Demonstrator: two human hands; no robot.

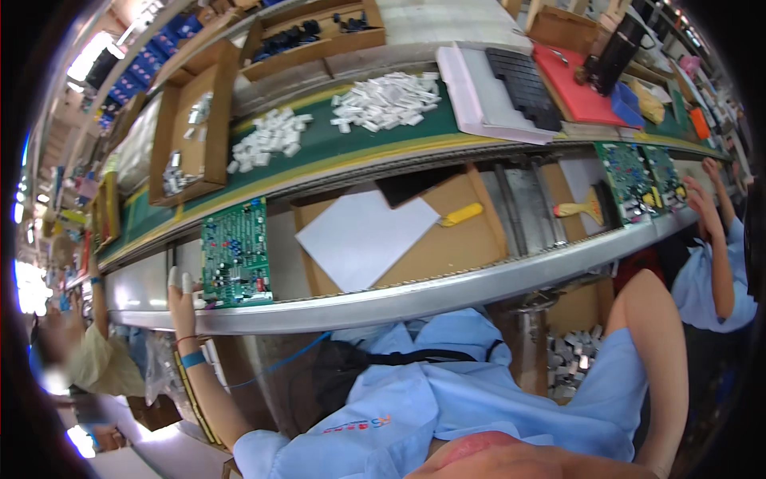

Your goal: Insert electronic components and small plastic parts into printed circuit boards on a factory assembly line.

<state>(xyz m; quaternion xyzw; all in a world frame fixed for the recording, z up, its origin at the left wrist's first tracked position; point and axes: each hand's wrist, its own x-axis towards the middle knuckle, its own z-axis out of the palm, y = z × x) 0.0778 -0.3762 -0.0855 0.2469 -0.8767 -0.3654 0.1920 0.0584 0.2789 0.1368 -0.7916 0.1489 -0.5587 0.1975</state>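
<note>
My left hand (183,304) is at the left end of the metal rail, beside the lower left edge of a green circuit board (236,251). White covers sit on two of its fingertips, and those fingers are stretched out and apart. Part of the hand is close to the board's corner; I cannot tell whether it touches. The board lies across the line's two rails and carries many small parts. A blue band (192,359) circles my left wrist. My right arm (650,343) is bent sharply back, and its hand lies outside the picture.
Beneath the line, a cardboard tray (487,215) holds white paper (363,239) and a yellow-handled tool (461,215). A brush (581,209) lies farther right. White parts (387,101) are heaped on the green bench. At right, another person's hands (702,199) reach two boards (630,184).
</note>
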